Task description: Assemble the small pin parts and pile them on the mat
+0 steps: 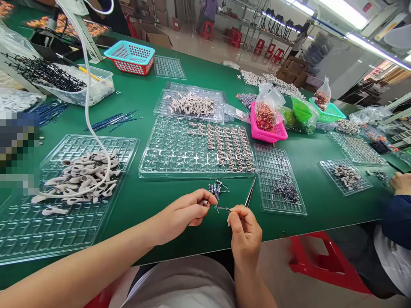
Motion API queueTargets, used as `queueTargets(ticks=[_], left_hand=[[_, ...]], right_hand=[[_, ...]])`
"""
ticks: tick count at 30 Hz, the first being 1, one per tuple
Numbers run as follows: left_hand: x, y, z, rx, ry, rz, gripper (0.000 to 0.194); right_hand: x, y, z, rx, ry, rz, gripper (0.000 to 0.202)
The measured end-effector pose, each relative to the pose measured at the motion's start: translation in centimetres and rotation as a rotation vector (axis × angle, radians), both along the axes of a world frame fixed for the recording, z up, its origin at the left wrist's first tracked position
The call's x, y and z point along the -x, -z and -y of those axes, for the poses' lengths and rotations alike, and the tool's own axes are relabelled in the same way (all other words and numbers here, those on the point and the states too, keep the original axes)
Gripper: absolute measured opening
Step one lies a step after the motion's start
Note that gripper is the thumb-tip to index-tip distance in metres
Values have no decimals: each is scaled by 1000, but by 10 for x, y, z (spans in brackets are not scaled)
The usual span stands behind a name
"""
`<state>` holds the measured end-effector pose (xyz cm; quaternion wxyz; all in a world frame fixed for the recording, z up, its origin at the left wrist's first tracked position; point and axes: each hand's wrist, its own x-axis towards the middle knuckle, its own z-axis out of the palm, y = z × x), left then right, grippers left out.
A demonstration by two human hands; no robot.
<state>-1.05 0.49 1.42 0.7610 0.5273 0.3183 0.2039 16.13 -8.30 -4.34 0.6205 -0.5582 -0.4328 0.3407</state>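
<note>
My left hand (186,209) is closed, with a small beige earphone shell (204,202) showing between its fingers. Thin wires (219,208) run between my two hands. Thumb and forefinger of my right hand (246,233) pinch a small dark part (228,210) at the end of these wires. Pointed metal tweezers (250,193) stick out from the same hand, up and away from me. Just beyond my fingers lies a little pile of dark wired parts (217,187) on the green table. Whatever else my fingers cover is hidden.
A clear tray (170,147) ahead holds rows of beige shells at its right. Heaped shells (85,177) lie on a tray at left, under a white cable (86,85). Wired parts (285,188) fill a tray at right, near a pink basket (269,133). A co-worker's hand (401,184) is far right.
</note>
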Motion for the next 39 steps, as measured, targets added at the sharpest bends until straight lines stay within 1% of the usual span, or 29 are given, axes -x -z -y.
queueTargets(ticks=[1, 3, 5, 8, 12, 19, 25, 30, 34, 39], left_hand=[[0, 2, -1, 74, -2, 47, 18], [-1, 6, -1, 132, -13, 73, 17], [-3, 7, 1, 96, -28, 40, 16], [-5, 8, 4, 2, -42, -2, 20], [-6, 6, 6, -58, -36, 5, 20], [-6, 2, 5, -51, -33, 37, 17], [-7, 3, 6, -40, -38, 19, 17], [-7, 2, 5, -46, -36, 9, 17], [-6, 3, 5, -57, -25, 14, 18], [-3, 8, 5, -91, 10, 4, 20]], right_hand=[[0, 1, 0, -13, 13, 2, 7], [1, 2, 0, -33, 33, 12, 6], [1, 2, 0, -47, 50, 39, 5], [2, 2, 2, -61, 77, 112, 5], [4, 0, 4, -57, 84, 186, 6], [4, 0, 4, -71, 80, 220, 9], [3, 2, 5, -79, 75, 241, 8], [2, 3, 6, -24, 62, 259, 6], [2, 0, 5, 17, 67, 247, 9], [3, -4, 2, 40, 73, 225, 13]])
